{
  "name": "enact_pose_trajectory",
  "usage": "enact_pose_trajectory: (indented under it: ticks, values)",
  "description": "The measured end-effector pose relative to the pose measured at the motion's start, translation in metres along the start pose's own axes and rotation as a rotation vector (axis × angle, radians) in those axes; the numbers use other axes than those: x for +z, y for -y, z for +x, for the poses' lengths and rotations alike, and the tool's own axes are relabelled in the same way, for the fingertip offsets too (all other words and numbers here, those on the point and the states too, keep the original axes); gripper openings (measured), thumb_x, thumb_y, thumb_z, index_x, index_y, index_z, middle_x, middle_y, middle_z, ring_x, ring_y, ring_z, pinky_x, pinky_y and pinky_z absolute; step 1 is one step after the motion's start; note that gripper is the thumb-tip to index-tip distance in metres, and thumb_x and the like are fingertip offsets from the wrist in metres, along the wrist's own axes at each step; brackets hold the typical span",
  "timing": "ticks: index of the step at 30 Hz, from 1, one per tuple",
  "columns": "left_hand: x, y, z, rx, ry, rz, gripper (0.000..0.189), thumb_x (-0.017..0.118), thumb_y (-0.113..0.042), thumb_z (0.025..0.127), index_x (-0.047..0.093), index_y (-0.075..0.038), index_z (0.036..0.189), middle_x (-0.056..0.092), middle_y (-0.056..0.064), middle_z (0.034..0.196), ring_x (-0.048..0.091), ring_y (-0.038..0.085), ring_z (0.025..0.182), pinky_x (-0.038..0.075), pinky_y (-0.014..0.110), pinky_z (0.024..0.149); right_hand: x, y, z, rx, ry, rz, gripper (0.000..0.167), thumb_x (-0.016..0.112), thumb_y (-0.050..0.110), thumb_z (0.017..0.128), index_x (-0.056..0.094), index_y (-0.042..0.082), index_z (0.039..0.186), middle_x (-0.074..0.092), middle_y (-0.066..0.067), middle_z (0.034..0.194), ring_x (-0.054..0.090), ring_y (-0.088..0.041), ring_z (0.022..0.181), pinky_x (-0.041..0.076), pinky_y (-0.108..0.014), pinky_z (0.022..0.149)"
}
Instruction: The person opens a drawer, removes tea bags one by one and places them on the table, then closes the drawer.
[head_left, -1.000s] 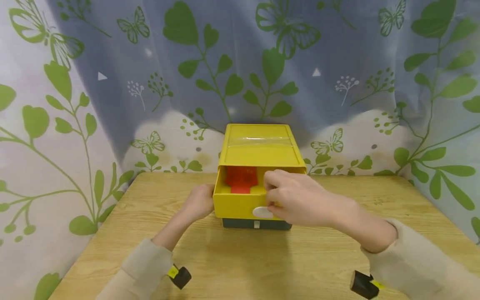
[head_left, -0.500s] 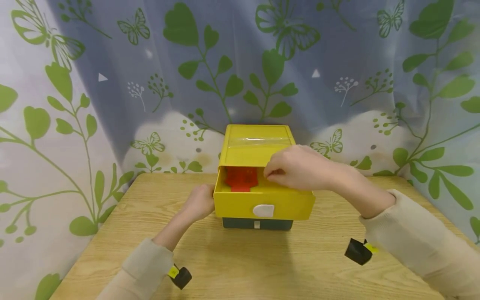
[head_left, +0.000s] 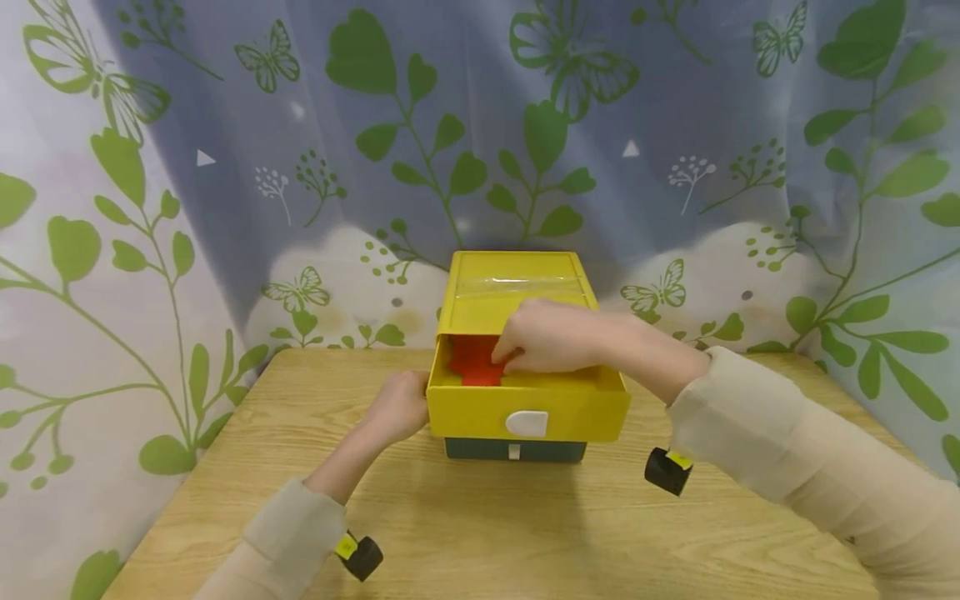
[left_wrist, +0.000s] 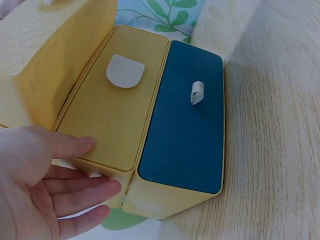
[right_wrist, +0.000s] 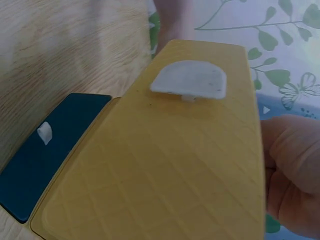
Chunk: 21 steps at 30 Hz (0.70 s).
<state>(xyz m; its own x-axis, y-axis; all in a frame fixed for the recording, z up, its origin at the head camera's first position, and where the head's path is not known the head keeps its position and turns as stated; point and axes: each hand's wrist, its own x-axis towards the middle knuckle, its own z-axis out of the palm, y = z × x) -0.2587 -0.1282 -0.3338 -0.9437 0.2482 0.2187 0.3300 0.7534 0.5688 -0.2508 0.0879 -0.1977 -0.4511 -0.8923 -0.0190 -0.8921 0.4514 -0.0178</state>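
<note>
A yellow drawer unit [head_left: 517, 287] stands on the table with its top drawer [head_left: 457, 414] pulled out. Inside that drawer lies a flat red piece [head_left: 472, 358] with an irregular outline. My right hand [head_left: 551, 337] reaches over the drawer front, thumb and forefinger pointing down at the red piece's right side; I cannot tell whether they pinch it. At the unit's left side, my left hand [left_wrist: 55, 180] has its thumb on the yellow lower drawer front [left_wrist: 107, 122] and its nearly straight fingers along the side wall.
Under the yellow drawers is a dark teal drawer front [head_left: 480, 448] with a small white tab. A white pull [head_left: 527, 423] sits on the top drawer's front. The wooden table [head_left: 450, 533] reaches back to a leaf-patterned curtain [head_left: 360, 167].
My right hand has let go of the top drawer's front, risen over its edge and moved left into it, to the red piece. The left hand stays in place.
</note>
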Motion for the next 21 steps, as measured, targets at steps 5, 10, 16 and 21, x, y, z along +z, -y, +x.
enact_pose_trajectory:
  ticks: [5,10,16,21]
  values:
    - [0.0,0.001,0.0,0.008,-0.009,0.022,0.014,0.062,-0.009,0.08,0.058,-0.009,0.067,0.052,-0.001,0.058,0.046,0.014,0.053,0.038,0.028,0.051,0.009,0.001,0.011,0.027,0.05,-0.028,0.005,0.065,0.012,0.085,0.067,0.012,0.08,0.055,0.006,0.066,0.048,-0.01,0.061,0.041,-0.024,0.062]
    - [0.0,0.002,0.0,0.015,-0.006,0.01,0.014,0.062,-0.008,0.08,0.058,-0.008,0.066,0.051,-0.001,0.058,0.045,0.014,0.053,0.038,0.027,0.05,0.018,0.004,0.019,0.052,0.112,-0.099,0.011,0.064,0.013,0.087,0.063,0.011,0.076,0.05,0.005,0.063,0.045,-0.011,0.058,0.039,-0.022,0.059]
    - [0.002,0.003,0.001,0.003,0.0,0.013,0.011,0.063,-0.009,0.08,0.061,-0.008,0.07,0.053,0.0,0.06,0.046,0.015,0.055,0.039,0.028,0.052,0.031,0.004,0.024,0.042,0.117,-0.149,0.007,0.064,0.014,0.088,0.069,0.009,0.086,0.065,0.001,0.079,0.056,-0.01,0.068,0.047,-0.022,0.068]
    - [0.002,0.003,0.002,-0.012,-0.003,0.001,0.011,0.062,-0.009,0.081,0.061,-0.007,0.07,0.053,0.0,0.06,0.047,0.015,0.055,0.039,0.028,0.052,0.033,0.004,0.027,0.037,0.1,-0.145,0.006,0.064,0.01,0.088,0.068,0.009,0.084,0.064,0.001,0.08,0.053,-0.01,0.069,0.046,-0.022,0.07]
